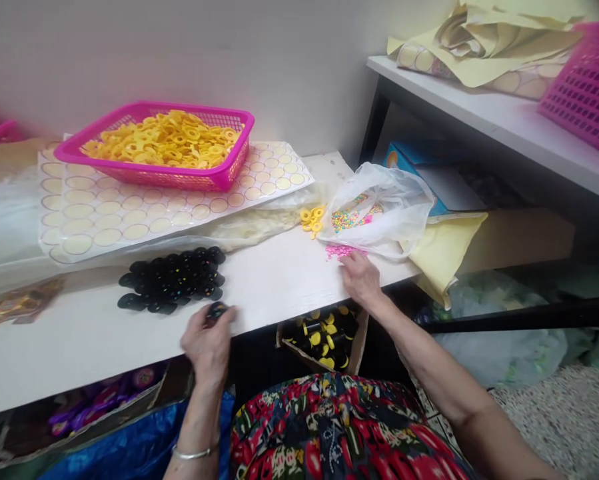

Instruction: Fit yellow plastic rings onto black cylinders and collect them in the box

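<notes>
My left hand (207, 343) is closed around a small round black cup (216, 311) at the table's front edge, with specks of colour in its mouth. Just behind it stands a tight cluster of similar black cups (174, 280), several with coloured bits showing inside. Over to the right, my right hand (361, 277) reaches to a small heap of tiny pink pieces (340, 251), fingers pressed together at its edge. Whatever is between those fingertips is too small to make out. Behind the heap lies an open clear plastic bag (394, 230) holding multicoloured beads (352, 219).
Yellow rings (312, 220) lie beside the bag; more fill a pink basket (239, 163) on sticker sheets (99, 223). Below the table edge, a carton (362, 340) holds black and yellow pieces. A white shelf (479, 123) overhangs at right. Crumpled gold wrapping (26, 301) lies left.
</notes>
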A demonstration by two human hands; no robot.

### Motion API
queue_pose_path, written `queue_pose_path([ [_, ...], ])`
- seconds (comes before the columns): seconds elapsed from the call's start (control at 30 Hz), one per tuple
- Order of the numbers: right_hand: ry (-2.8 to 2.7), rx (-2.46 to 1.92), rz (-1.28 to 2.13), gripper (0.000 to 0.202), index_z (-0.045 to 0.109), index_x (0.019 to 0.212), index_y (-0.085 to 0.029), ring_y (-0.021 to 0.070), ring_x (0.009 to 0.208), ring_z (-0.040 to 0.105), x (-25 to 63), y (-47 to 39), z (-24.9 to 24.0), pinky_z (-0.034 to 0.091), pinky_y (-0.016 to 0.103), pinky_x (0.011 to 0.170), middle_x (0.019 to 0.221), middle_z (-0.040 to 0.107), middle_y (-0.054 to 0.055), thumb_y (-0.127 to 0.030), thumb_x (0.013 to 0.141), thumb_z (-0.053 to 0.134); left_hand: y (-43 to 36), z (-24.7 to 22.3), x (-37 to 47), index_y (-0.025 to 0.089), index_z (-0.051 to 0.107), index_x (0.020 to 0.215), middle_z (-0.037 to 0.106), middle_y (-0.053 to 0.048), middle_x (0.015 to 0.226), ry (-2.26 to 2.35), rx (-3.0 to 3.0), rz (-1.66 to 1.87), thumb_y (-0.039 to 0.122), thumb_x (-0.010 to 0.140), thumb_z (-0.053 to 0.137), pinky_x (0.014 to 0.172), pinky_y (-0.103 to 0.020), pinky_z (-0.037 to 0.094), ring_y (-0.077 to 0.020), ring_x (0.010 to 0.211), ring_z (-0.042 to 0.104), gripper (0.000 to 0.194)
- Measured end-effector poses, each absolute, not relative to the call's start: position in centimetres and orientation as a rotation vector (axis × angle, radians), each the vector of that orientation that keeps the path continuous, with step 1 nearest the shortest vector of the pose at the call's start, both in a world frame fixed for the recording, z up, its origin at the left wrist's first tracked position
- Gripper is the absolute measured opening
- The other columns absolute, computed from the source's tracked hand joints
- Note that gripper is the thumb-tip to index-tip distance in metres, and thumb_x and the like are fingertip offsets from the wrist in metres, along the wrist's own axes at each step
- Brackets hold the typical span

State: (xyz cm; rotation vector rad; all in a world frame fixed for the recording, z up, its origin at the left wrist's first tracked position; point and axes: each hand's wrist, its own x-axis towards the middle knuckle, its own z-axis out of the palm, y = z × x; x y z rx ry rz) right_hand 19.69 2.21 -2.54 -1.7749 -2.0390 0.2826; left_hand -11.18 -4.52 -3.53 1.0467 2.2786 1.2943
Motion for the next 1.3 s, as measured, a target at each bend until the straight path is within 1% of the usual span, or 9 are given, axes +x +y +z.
queue_pose_path([
  [0.13,-2.29,-1.824,0.177,0.024,0.064,0.079,-0.015,0.0225,0.084,0.047,19.5,5.2,-3.6,0.033,0.031,0.069,0.087,0.058,0.013,-0.011,0.083,0.04,-2.8,-3.6,-5.1,0.016,0.066,0.085,0.063,-0.001,0.078,1.97,1.28,1.181,0.036,0.061,0.069,0.069,-0.028,0.047,-0.0149,0.071,0.058,0.031],
  [0.23,-2.325,-1.801,0.167,0.027,0.064,0.084,-0.013,0.0227,0.085,0.048,19.1,5.4,-3.6,0.033,0.031,0.069,0.091,0.06,0.014,-0.006,0.081,0.038,-0.7,-4.6,-2.6,0.018,0.066,0.084,0.063,-0.001,0.078,1.863,1.439,1.139,0.032,0.061,0.07,0.069,-0.027,0.047,-0.0146,0.071,0.057,0.028],
  [0.43,-2.334,-1.568,0.848,0.018,0.064,0.08,-0.016,0.0152,0.071,0.053,16.8,4.2,-2.2,0.034,0.024,0.063,0.075,0.062,0.004,-0.016,0.082,0.047,1.3,-5.8,-1.2,0.019,0.066,0.086,0.064,-0.001,0.081,1.731,1.55,1.092,0.031,0.06,0.073,0.07,-0.027,0.046,-0.0145,0.074,0.057,0.029],
  [0.57,-2.303,-1.59,0.741,0.016,0.066,0.079,-0.018,0.015,0.075,0.054,16.0,4.0,-2.9,0.034,0.025,0.065,0.081,0.063,0.004,-0.019,0.082,0.05,1.1,-6.2,-1.2,0.019,0.066,0.091,0.065,-0.001,0.083,1.704,1.5,1.115,0.031,0.059,0.074,0.072,-0.028,0.047,-0.0146,0.075,0.058,0.036],
  [0.67,-2.221,-1.529,0.784,0.014,0.066,0.078,-0.017,0.0143,0.075,0.055,16.4,4.2,-3.6,0.036,0.025,0.069,0.078,0.062,0.003,-0.018,0.081,0.053,1.0,-6.5,-1.4,0.019,0.065,0.094,0.065,-0.001,0.085,1.701,1.489,1.109,0.031,0.058,0.075,0.073,-0.029,0.048,-0.0146,0.074,0.058,0.039],
  [0.77,-2.226,-1.49,0.79,0.013,0.065,0.076,-0.016,0.014,0.073,0.053,16.7,4.1,-3.7,0.037,0.025,0.068,0.076,0.058,0.003,-0.016,0.08,0.053,1.1,-6.6,-1.4,0.02,0.066,0.092,0.066,-0.002,0.087,1.691,1.527,1.093,0.031,0.059,0.075,0.076,-0.029,0.048,-0.0157,0.079,0.059,0.037],
  [0.9,-2.286,-1.509,0.668,0.018,0.062,0.071,-0.016,0.0152,0.071,0.05,16.3,3.4,-3.5,0.036,0.026,0.064,0.075,0.053,0.004,-0.014,0.082,0.048,1.1,-6.4,-1.3,0.02,0.066,0.092,0.066,-0.002,0.087,1.699,1.571,1.069,0.032,0.059,0.075,0.077,-0.031,0.048,-0.0169,0.081,0.059,0.035],
  [1.13,-2.016,-1.232,0.733,0.013,0.058,0.078,-0.018,0.0134,0.075,0.051,14.2,3.5,-2.3,0.04,0.024,0.07,0.075,0.051,0.002,-0.016,0.084,0.047,1.0,-5.5,-0.8,0.023,0.067,0.086,0.065,0.0,0.083,1.687,1.674,1.03,0.034,0.066,0.07,0.073,-0.028,0.046,-0.0154,0.077,0.058,0.023],
  [1.3,-2.243,-1.256,0.718,0.017,0.059,0.077,-0.017,0.0142,0.076,0.05,12.6,3.9,-1.0,0.039,0.025,0.069,0.078,0.051,0.003,-0.015,0.085,0.044,1.0,-5.4,-0.8,0.024,0.067,0.087,0.065,0.001,0.08,1.712,1.698,0.994,0.021,0.065,0.065,0.072,-0.028,0.045,-0.0154,0.075,0.056,0.022],
])
